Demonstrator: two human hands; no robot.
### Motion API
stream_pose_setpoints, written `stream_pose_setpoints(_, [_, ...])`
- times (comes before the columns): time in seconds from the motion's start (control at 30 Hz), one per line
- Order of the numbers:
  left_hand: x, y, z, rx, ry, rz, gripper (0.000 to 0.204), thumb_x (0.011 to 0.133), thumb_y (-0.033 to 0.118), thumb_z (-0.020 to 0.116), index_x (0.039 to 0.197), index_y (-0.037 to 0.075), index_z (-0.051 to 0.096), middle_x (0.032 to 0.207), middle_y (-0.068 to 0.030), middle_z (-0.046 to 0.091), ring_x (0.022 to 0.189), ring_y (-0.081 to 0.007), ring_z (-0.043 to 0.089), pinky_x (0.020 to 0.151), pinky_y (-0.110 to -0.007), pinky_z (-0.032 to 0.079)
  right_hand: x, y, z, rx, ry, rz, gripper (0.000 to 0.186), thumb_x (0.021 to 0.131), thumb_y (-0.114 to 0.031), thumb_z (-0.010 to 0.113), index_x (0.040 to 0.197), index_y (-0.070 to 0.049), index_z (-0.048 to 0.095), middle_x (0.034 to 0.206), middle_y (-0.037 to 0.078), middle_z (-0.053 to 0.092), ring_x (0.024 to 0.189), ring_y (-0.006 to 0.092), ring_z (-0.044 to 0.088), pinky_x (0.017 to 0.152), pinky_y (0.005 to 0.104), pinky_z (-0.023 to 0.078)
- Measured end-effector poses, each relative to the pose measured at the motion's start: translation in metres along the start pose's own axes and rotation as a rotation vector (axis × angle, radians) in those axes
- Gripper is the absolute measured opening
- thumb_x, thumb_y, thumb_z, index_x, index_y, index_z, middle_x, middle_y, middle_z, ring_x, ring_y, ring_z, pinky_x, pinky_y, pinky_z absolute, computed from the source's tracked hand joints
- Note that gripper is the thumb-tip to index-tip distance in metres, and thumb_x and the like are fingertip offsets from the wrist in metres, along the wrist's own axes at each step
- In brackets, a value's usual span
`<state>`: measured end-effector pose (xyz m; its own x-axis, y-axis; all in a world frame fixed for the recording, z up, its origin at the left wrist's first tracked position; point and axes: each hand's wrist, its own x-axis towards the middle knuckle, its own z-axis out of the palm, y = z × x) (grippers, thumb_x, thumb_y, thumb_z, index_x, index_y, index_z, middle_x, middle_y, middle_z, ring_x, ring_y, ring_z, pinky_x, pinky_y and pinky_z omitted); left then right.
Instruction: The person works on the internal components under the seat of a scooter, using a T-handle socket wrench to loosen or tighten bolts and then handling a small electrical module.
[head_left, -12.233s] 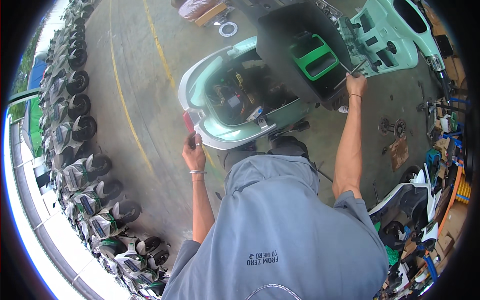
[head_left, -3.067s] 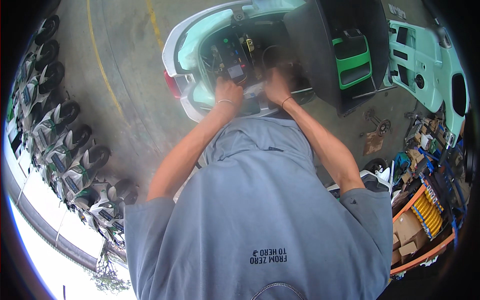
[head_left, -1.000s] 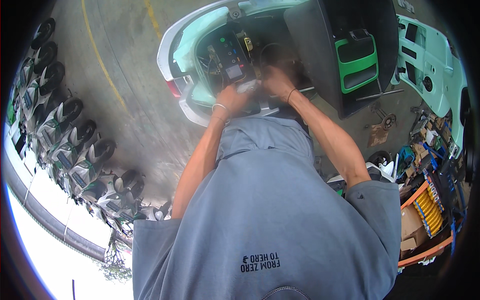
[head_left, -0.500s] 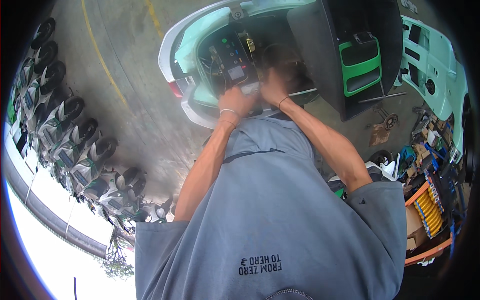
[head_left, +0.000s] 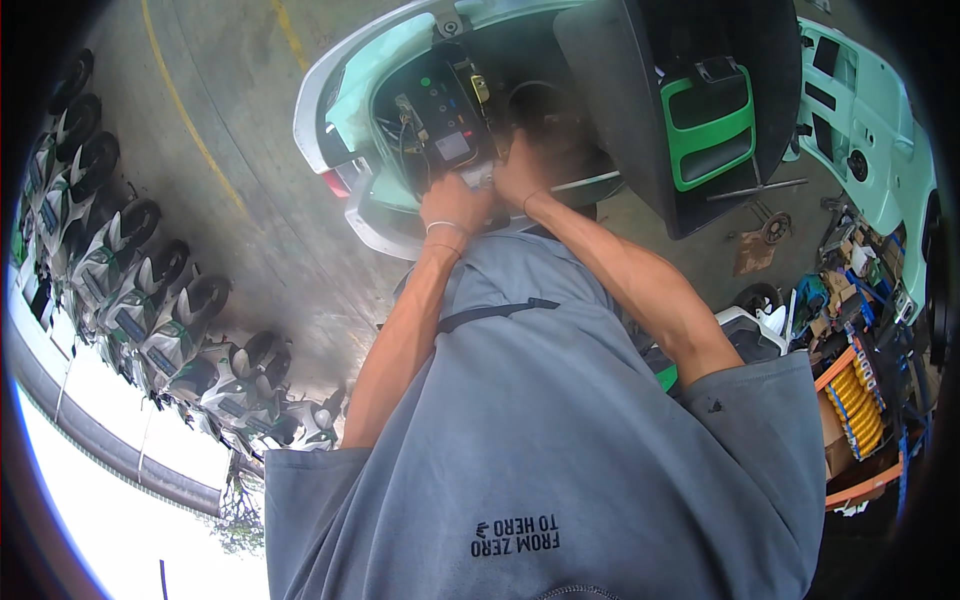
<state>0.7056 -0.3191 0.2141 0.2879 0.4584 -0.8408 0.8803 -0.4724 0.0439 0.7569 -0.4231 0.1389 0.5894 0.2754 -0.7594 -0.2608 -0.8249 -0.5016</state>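
The open body of a scooter [head_left: 312, 115], white outside and mint green inside, is in front of me. My left hand [head_left: 456, 203] is closed at the near rim of its compartment, fingers curled inward. Right beside it, my right hand [head_left: 521, 176] is closed too, thumb side toward the left. A small pale piece [head_left: 479, 177] shows between the two hands; its kind is hidden by the fingers. Just beyond them lies a black unit [head_left: 440, 112] with coloured spots and a white label. Loose wires [head_left: 405, 125] run along its left side, and a yellowish metal fitting [head_left: 480, 88] is at its right.
A raised black seat section with a green frame [head_left: 709, 130] stands to the right. Farther right are a mint green body panel [head_left: 865, 140] and a shelf of parts with a yellow coil [head_left: 855, 410]. Parked scooters [head_left: 130, 290] line the left side.
The scooter and both hands appear slightly farther left and higher in the picture. My hands stay together around the pale piece at the compartment's near rim.
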Motion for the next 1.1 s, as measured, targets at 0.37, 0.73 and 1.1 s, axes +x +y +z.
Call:
stream_pose_setpoints(0.37, [0.011,-0.024,0.019,-0.246,0.089,0.109,0.063,0.069,0.036,0.082,0.112,-0.007,0.067,0.097,-0.0289,0.069,0.094,-0.0403,0.069,0.085,-0.043,0.053,-0.002,-0.008,-0.004,-0.026,-0.021,0.051,0.047,0.080,-0.005,0.062,0.121,0.002,0.040,0.098,0.030,0.066,0.099,0.0474,0.064,0.086,0.0540,0.050])
stream_pose_setpoints(0.73, [0.004,-0.017,0.025,-0.280,0.193,0.074,0.063,0.068,0.033,0.083,0.113,-0.009,0.067,0.099,-0.0282,0.070,0.095,-0.0394,0.069,0.086,-0.043,0.053,0.002,-0.004,-0.001,-0.030,-0.046,0.087,0.053,0.075,-0.005,0.064,0.121,0.002,0.039,0.097,0.032,0.066,0.098,0.0485,0.064,0.086,0.0546,0.050])
stream_pose_setpoints(1.1, [0.006,-0.025,0.011,-0.470,0.007,0.049,0.063,0.072,0.035,0.083,0.115,-0.008,0.066,0.100,-0.0265,0.071,0.095,-0.0356,0.070,0.085,-0.039,0.053,-0.001,-0.006,-0.001,-0.062,0.013,0.002,0.049,0.077,-0.006,0.062,0.120,0.004,0.040,0.097,0.032,0.066,0.099,0.0481,0.064,0.087,0.0538,0.049])
